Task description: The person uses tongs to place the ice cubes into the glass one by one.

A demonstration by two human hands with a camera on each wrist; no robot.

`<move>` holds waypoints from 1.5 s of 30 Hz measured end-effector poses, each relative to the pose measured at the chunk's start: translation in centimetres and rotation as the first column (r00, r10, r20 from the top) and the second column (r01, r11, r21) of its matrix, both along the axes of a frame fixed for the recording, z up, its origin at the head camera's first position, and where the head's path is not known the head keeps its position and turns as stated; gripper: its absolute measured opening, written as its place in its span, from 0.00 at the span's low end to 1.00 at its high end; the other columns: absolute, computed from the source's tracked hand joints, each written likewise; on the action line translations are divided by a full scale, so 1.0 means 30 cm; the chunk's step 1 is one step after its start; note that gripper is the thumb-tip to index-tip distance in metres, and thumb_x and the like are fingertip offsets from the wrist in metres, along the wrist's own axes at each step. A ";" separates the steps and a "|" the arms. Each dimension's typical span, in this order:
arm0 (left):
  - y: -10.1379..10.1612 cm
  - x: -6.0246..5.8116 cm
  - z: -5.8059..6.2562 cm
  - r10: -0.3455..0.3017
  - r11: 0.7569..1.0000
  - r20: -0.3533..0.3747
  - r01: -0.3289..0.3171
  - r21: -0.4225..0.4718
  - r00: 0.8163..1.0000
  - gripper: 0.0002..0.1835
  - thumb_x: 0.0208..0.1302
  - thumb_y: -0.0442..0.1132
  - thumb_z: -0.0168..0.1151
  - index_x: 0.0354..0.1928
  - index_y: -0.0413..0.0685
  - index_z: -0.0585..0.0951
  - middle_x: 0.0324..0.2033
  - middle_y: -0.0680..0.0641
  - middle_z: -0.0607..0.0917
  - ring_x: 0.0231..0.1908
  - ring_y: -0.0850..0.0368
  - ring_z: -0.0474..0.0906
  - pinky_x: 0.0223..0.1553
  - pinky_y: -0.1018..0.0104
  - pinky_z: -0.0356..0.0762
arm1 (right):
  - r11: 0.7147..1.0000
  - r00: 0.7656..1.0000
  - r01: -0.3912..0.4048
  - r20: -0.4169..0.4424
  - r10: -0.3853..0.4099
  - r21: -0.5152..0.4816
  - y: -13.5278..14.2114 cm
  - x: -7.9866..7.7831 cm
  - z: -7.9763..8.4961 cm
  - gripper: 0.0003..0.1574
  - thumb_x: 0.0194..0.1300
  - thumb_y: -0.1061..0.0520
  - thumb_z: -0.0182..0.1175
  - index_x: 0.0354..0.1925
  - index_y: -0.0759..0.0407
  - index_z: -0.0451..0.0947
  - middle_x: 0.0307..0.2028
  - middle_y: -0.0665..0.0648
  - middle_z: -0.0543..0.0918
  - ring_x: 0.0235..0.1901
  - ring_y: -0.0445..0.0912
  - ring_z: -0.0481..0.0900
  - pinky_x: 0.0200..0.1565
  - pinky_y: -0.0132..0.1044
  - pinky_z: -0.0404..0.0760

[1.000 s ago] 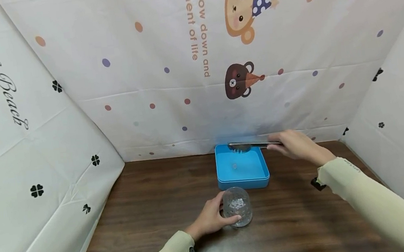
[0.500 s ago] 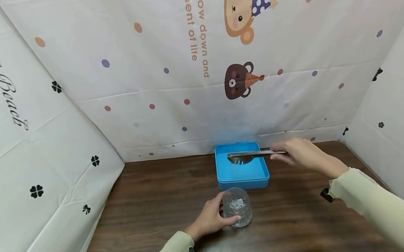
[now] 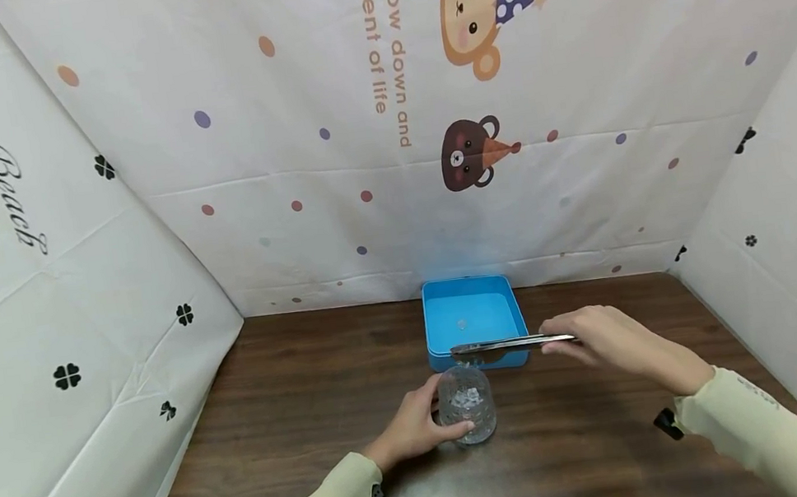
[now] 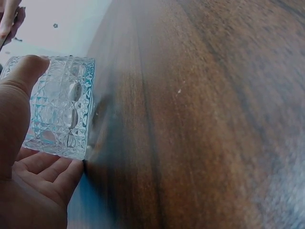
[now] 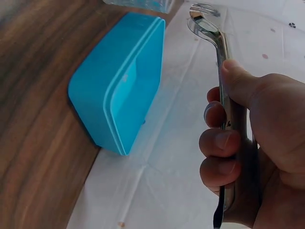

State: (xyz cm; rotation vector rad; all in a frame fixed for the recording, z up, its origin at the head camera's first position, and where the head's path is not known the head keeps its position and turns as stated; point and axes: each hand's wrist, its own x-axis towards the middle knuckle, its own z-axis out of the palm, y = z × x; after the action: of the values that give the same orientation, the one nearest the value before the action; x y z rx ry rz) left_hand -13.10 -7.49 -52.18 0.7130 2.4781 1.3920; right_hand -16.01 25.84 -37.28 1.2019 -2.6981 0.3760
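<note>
My left hand (image 3: 415,426) holds a clear cut-glass tumbler (image 3: 483,412) upright on the table, thumb on one side and fingers on the other. Small clear, ice-like pieces (image 3: 467,398) show inside it. My right hand (image 3: 608,345) grips metal serving tongs (image 3: 507,344), thumb along one arm and fingers curled round the other. Their spoon-and-fork head (image 5: 205,19) hangs above the glass's far rim, overlapping the front of a blue tray (image 3: 489,316) in the head view. Whether the head pinches a piece I cannot tell. One clear piece (image 3: 462,324) lies in the tray.
The dark wooden table (image 3: 313,400) carries the tray at its back edge, close to a printed white cloth backdrop (image 3: 278,238). Cloth side walls rise at left (image 3: 121,357) and right (image 3: 789,267).
My right hand has brought the tongs from the back of the tray toward me, over its front edge to the glass. The left hand and the glass have stayed in place.
</note>
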 end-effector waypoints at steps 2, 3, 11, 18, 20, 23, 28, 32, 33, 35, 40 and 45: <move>-0.001 -0.001 0.004 0.003 1.000 0.004 -0.003 -0.009 1.000 0.44 0.63 0.61 0.71 0.74 0.49 0.66 0.60 0.45 0.80 0.59 0.55 0.80 0.59 0.62 0.80 | 1.000 1.000 -0.010 -0.004 0.010 -0.006 -0.003 0.006 -0.007 0.14 0.68 0.54 0.70 0.29 0.43 0.74 0.21 0.33 0.66 0.20 0.29 0.58 0.22 0.27 0.60; -0.002 -0.001 0.005 0.003 1.000 0.006 -0.003 -0.011 1.000 0.44 0.63 0.61 0.71 0.74 0.49 0.66 0.61 0.45 0.79 0.59 0.55 0.80 0.59 0.61 0.80 | 1.000 1.000 -0.014 -0.005 0.014 -0.008 -0.004 0.009 -0.009 0.14 0.69 0.53 0.69 0.29 0.42 0.74 0.22 0.33 0.65 0.20 0.29 0.58 0.22 0.26 0.60; -0.004 -0.002 0.016 0.003 1.000 0.000 -0.003 -0.012 1.000 0.44 0.63 0.61 0.71 0.74 0.48 0.65 0.60 0.45 0.80 0.59 0.54 0.79 0.60 0.61 0.79 | 1.000 0.998 -0.015 -0.055 0.014 -0.010 -0.009 0.014 -0.028 0.15 0.67 0.52 0.71 0.30 0.41 0.73 0.22 0.33 0.67 0.20 0.28 0.59 0.22 0.26 0.60; -0.004 -0.006 0.017 0.005 1.000 -0.002 -0.005 -0.001 1.000 0.46 0.63 0.61 0.71 0.75 0.48 0.64 0.62 0.46 0.79 0.59 0.56 0.79 0.60 0.62 0.79 | 0.999 0.992 0.018 -0.121 -0.021 -0.026 -0.008 0.016 -0.040 0.15 0.65 0.48 0.72 0.48 0.50 0.85 0.40 0.43 0.87 0.26 0.28 0.75 0.26 0.30 0.76; -0.005 -0.004 0.018 0.008 1.000 -0.002 -0.008 -0.006 1.000 0.47 0.63 0.61 0.71 0.76 0.48 0.64 0.62 0.46 0.78 0.60 0.55 0.79 0.60 0.62 0.79 | 0.999 0.992 0.031 -0.120 -0.033 -0.020 -0.007 0.018 -0.041 0.18 0.66 0.47 0.71 0.51 0.51 0.85 0.43 0.46 0.88 0.29 0.31 0.80 0.29 0.32 0.80; -0.005 -0.003 0.018 0.011 1.000 0.001 -0.011 -0.010 1.000 0.47 0.63 0.61 0.71 0.76 0.48 0.63 0.63 0.46 0.78 0.60 0.55 0.79 0.60 0.62 0.79 | 0.999 0.993 0.042 -0.112 -0.043 -0.013 -0.007 0.018 -0.046 0.20 0.67 0.46 0.70 0.53 0.52 0.84 0.44 0.47 0.88 0.30 0.33 0.80 0.29 0.34 0.80; -0.004 -0.003 0.016 0.013 1.000 0.001 -0.013 -0.004 1.000 0.47 0.62 0.61 0.72 0.76 0.48 0.64 0.62 0.47 0.79 0.59 0.57 0.79 0.60 0.64 0.79 | 0.999 0.994 0.051 -0.096 -0.053 -0.015 -0.010 0.016 -0.056 0.20 0.66 0.45 0.71 0.52 0.53 0.84 0.41 0.45 0.87 0.28 0.30 0.76 0.27 0.32 0.77; -0.005 0.000 0.015 0.007 1.000 -0.004 -0.007 0.002 1.000 0.46 0.63 0.60 0.72 0.75 0.48 0.64 0.61 0.47 0.79 0.58 0.57 0.80 0.59 0.64 0.79 | 0.998 0.996 0.057 -0.069 -0.058 -0.014 -0.015 0.011 -0.056 0.19 0.67 0.44 0.70 0.51 0.52 0.84 0.39 0.42 0.85 0.26 0.29 0.72 0.26 0.30 0.74; -0.005 0.000 0.015 0.006 1.000 -0.005 -0.006 0.005 1.000 0.46 0.63 0.60 0.72 0.75 0.48 0.64 0.61 0.47 0.79 0.58 0.57 0.80 0.59 0.64 0.79 | 0.998 0.996 0.059 -0.060 -0.060 -0.012 -0.017 0.007 -0.054 0.19 0.67 0.44 0.70 0.51 0.51 0.84 0.38 0.42 0.85 0.25 0.29 0.71 0.25 0.29 0.73; -0.005 0.000 0.013 0.002 1.000 -0.010 -0.001 0.009 1.000 0.45 0.63 0.60 0.72 0.75 0.48 0.65 0.61 0.47 0.79 0.58 0.57 0.80 0.59 0.63 0.80 | 0.998 0.997 0.067 -0.045 -0.067 -0.008 -0.022 -0.004 -0.048 0.19 0.68 0.44 0.69 0.52 0.51 0.84 0.37 0.41 0.84 0.24 0.30 0.69 0.25 0.29 0.71; -0.006 0.001 0.007 -0.006 1.000 -0.015 0.006 0.018 1.000 0.44 0.63 0.60 0.72 0.74 0.49 0.66 0.61 0.47 0.79 0.58 0.58 0.80 0.59 0.63 0.80 | 0.997 0.996 0.083 -0.026 -0.082 0.006 -0.029 -0.068 -0.036 0.22 0.70 0.47 0.68 0.55 0.56 0.83 0.43 0.49 0.87 0.29 0.35 0.79 0.28 0.35 0.79; -0.002 0.000 0.000 -0.012 1.000 -0.028 0.013 0.026 1.000 0.44 0.63 0.59 0.72 0.74 0.49 0.66 0.61 0.47 0.80 0.57 0.58 0.80 0.58 0.63 0.80 | 0.994 0.994 0.109 0.023 -0.109 0.031 -0.022 -0.157 -0.041 0.27 0.72 0.47 0.66 0.61 0.62 0.80 0.49 0.59 0.87 0.40 0.49 0.87 0.40 0.50 0.87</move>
State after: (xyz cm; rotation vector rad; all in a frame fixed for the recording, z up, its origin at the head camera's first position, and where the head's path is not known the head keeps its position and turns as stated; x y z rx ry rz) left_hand -13.10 -7.56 -52.18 0.7567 2.4761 1.4224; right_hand -20.73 25.20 -38.50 1.0580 -2.7847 0.3387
